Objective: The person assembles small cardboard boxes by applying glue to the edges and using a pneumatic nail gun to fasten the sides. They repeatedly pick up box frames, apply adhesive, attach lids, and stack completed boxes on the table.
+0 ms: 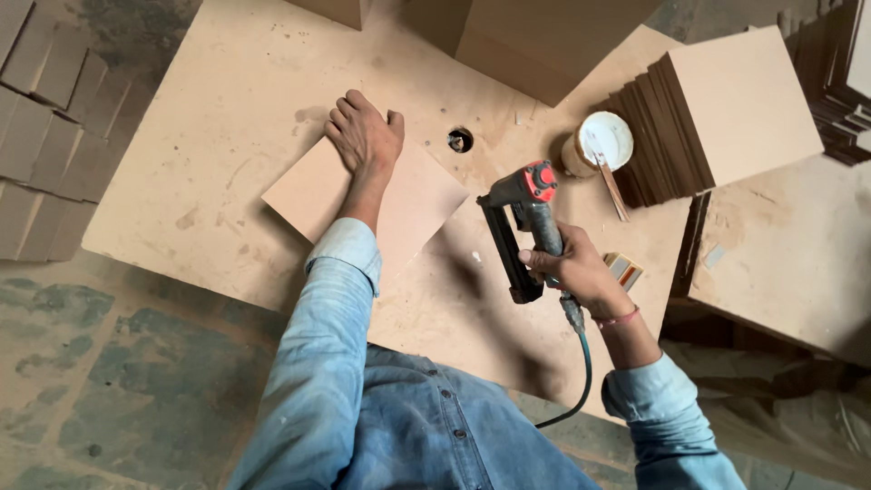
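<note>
My left hand [365,134] lies flat, fingers together, on the far edge of a square fibreboard panel [413,204] that rests on the big board worktop [227,109]. My right hand [576,270] grips the handle of a black pneumatic nail gun with a red cap [524,213], held just above the worktop to the right of the panel. Its air hose [581,372] trails down past my wrist. Both sleeves are light blue denim.
A white-lidded glue tub with a stick [601,141] stands behind the gun. A stack of square panels [726,109] sits at the right, a large board box [535,41] at the back, a hole [460,140] in the worktop, more panels at the left [41,118].
</note>
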